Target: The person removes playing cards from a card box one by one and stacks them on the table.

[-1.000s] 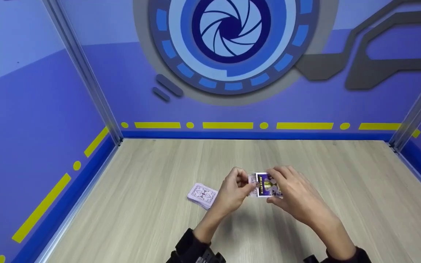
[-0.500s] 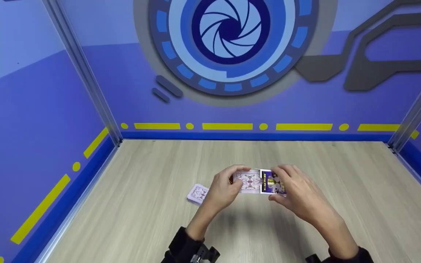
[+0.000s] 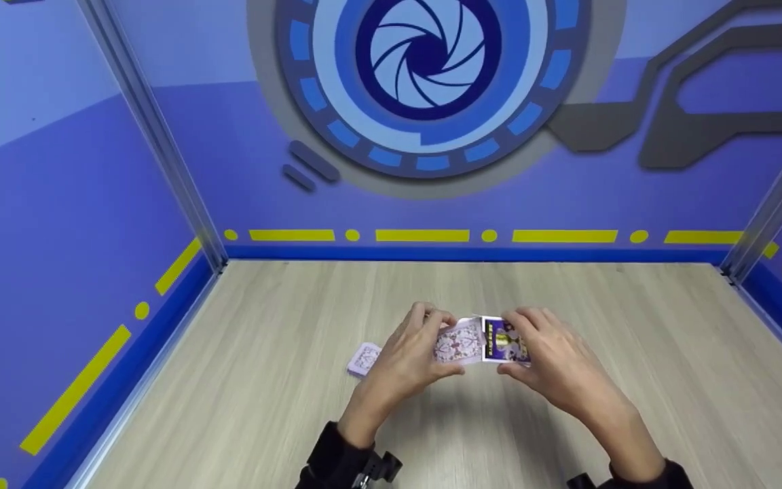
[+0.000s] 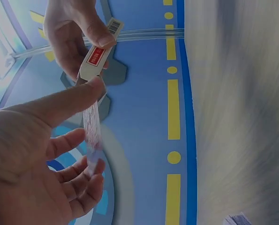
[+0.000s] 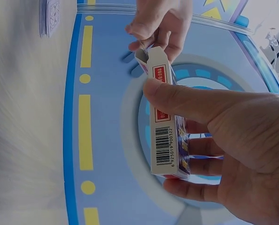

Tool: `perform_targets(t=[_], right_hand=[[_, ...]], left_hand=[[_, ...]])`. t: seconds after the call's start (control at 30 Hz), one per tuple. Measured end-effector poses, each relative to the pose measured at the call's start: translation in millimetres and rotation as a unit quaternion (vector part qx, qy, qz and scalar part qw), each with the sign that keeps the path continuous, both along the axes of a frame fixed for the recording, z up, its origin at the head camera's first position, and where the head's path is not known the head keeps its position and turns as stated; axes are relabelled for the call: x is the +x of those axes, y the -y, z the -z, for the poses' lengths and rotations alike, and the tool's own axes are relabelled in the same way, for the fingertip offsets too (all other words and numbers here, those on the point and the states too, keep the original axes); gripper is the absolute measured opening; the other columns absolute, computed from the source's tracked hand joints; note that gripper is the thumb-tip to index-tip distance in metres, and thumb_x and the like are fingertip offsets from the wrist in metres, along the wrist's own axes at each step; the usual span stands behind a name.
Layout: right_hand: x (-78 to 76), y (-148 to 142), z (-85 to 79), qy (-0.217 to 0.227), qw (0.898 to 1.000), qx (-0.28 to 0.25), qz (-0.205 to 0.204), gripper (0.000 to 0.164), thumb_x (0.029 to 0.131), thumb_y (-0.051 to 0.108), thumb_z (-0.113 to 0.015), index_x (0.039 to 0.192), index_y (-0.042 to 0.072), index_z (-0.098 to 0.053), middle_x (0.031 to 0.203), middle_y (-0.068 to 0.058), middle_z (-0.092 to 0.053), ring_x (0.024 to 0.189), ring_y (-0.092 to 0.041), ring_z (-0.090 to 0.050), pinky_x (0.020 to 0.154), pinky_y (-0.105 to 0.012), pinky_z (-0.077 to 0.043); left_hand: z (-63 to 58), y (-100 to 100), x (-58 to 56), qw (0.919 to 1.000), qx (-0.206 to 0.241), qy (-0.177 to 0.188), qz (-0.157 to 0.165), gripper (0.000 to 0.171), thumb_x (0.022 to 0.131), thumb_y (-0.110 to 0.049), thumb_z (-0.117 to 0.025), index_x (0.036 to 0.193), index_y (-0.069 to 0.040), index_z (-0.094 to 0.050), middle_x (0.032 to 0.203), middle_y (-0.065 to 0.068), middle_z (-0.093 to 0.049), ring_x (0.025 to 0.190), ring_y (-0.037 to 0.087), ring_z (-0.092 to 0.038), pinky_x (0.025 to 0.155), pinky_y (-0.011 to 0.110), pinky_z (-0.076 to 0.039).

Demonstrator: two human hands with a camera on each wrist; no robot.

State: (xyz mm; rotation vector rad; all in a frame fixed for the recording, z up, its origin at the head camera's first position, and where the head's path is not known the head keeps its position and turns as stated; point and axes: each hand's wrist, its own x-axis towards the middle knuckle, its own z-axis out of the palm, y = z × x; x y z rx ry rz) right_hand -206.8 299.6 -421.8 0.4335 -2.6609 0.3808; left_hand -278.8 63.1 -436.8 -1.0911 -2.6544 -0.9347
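My left hand (image 3: 401, 353) holds a stack of playing cards (image 3: 459, 341) by its long edges, thumb on the near side and fingers on the far side. The cards lie with their patterned backs up, their right end at the mouth of a card box (image 3: 499, 339). My right hand (image 3: 557, 360) grips that box, thumb along one narrow side and fingers on the opposite one. In the right wrist view the box's barcode side (image 5: 162, 145) and lifted end flap show. A second stack of cards (image 3: 364, 358) lies on the table, partly hidden behind my left hand.
Both hands are over a wood-grain table (image 3: 282, 305). Blue and purple printed panels (image 3: 432, 204) wall it at the back and both sides, with metal posts (image 3: 153, 136) at the corners.
My left hand has moved left, drawing the cards further out of the box. Its thumb has shifted from the top of the cards to their near edge. My right hand has barely moved.
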Motion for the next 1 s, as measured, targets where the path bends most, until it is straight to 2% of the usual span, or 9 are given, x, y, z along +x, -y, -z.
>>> perform_targets(t=[0.13,0.2,0.27,0.4,0.53,0.8,1.0], right_hand=[[-0.2,0,0.5,0.000,1.000,0.002,-0.002,0.070,0.072,0.023,-0.096,0.130,0.001,-0.063,0.125,-0.015,-0.064,0.113,-0.033,-0.061,0.090,-0.051,-0.054],[0.0,0,0.5,-0.001,1.000,0.002,-0.002,0.071,0.072,0.023,-0.096,0.130,0.001,-0.063,0.124,-0.015,-0.063,0.113,-0.033,-0.061,0.090,-0.051,-0.054],[0.5,-1,0.5,0.000,1.000,0.003,0.000,0.071,0.072,0.023,-0.096,0.130,0.001,-0.063,0.124,-0.015,-0.064,0.113,-0.033,-0.061,0.090,-0.051,-0.054],[2.2,-2,-0.1,0.009,1.000,0.001,0.008,0.072,0.072,0.023,-0.096,0.131,0.000,-0.062,0.124,-0.015,-0.063,0.112,-0.033,-0.062,0.089,-0.053,-0.053],[3.2,-5,-1.2,0.018,1.000,-0.004,0.018,0.072,0.072,0.024,-0.096,0.131,0.000,-0.061,0.125,-0.016,-0.064,0.112,-0.035,-0.062,0.091,-0.057,-0.052],[2.9,-10,-1.5,0.020,1.000,-0.003,0.022,0.071,0.071,0.019,-0.096,0.131,0.000,-0.062,0.125,-0.017,-0.064,0.113,-0.036,-0.061,0.092,-0.058,-0.050],[2.9,-13,-2.2,0.009,1.000,-0.009,0.019,0.072,0.070,0.018,-0.096,0.130,-0.001,-0.062,0.123,-0.017,-0.064,0.112,-0.036,-0.061,0.092,-0.058,-0.050]], left_hand=[[2.3,-1,-0.3,0.9968,-0.041,-0.067,0.009,0.067,0.082,-0.036,-0.088,0.135,-0.012,-0.055,0.125,0.002,-0.053,0.110,0.014,-0.052,0.099,0.030,-0.047],[2.3,-1,-1.0,0.9946,-0.058,-0.085,0.015,0.068,0.084,-0.036,-0.087,0.138,-0.012,-0.055,0.124,0.002,-0.054,0.110,0.014,-0.052,0.099,0.030,-0.046],[1.0,2,-1.9,0.9938,-0.066,-0.087,0.018,0.068,0.085,-0.033,-0.086,0.141,-0.012,-0.055,0.124,0.003,-0.054,0.110,0.015,-0.051,0.099,0.030,-0.046],[-2.7,11,-5.1,0.9940,-0.070,-0.083,0.017,0.064,0.085,-0.024,-0.085,0.142,-0.014,-0.058,0.128,0.004,-0.055,0.114,0.017,-0.051,0.100,0.034,-0.046],[-6.3,24,-10.6,0.9948,-0.069,-0.075,0.002,0.062,0.085,-0.015,-0.083,0.142,-0.012,-0.058,0.133,0.008,-0.055,0.119,0.022,-0.052,0.103,0.040,-0.045],[-8.7,46,-24.0,0.9973,-0.058,-0.026,-0.036,0.064,0.083,0.002,-0.074,0.143,-0.009,-0.057,0.138,0.013,-0.053,0.126,0.028,-0.050,0.107,0.046,-0.042],[-5.9,59,-33.8,0.9965,-0.059,0.011,-0.058,0.067,0.080,0.008,-0.071,0.144,-0.009,-0.058,0.139,0.013,-0.052,0.128,0.029,-0.049,0.109,0.048,-0.041]])
